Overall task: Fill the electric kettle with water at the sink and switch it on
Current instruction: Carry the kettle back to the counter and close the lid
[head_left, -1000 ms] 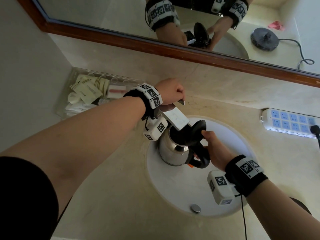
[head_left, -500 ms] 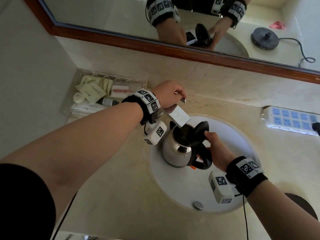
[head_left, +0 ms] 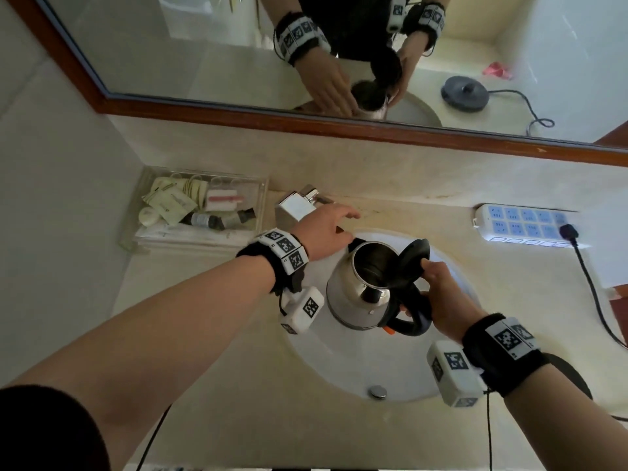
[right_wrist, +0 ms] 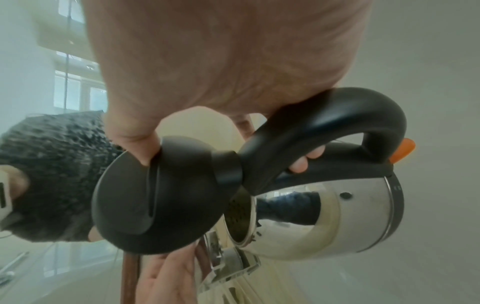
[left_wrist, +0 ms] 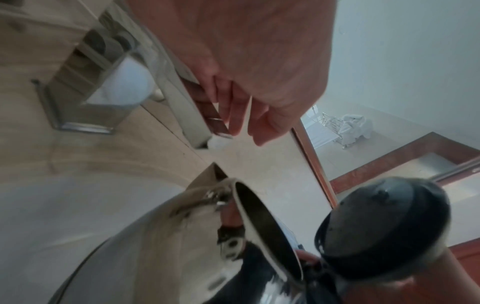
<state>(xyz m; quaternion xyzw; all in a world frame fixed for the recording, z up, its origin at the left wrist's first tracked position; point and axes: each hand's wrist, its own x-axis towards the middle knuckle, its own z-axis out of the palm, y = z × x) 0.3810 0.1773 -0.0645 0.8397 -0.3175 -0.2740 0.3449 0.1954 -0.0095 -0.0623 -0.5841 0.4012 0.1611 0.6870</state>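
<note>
Toiletries tray (head_left: 142, 212) sits far left on the desk (head_left: 238, 385). Left hand (head_left: 326, 229), grip open with relaxed fingers, hovers beside the faucet (head_left: 299, 205). Kettle (head_left: 356, 294), lid (head_left: 413, 263) up, hangs over the sink (head_left: 339, 365); right hand (head_left: 445, 297) grips its handle (head_left: 416, 314).

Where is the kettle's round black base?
Only the mirror in the head view shows the base: it sits on the counter, top right, by the sink, cord attached, away from the kettle.
</note>
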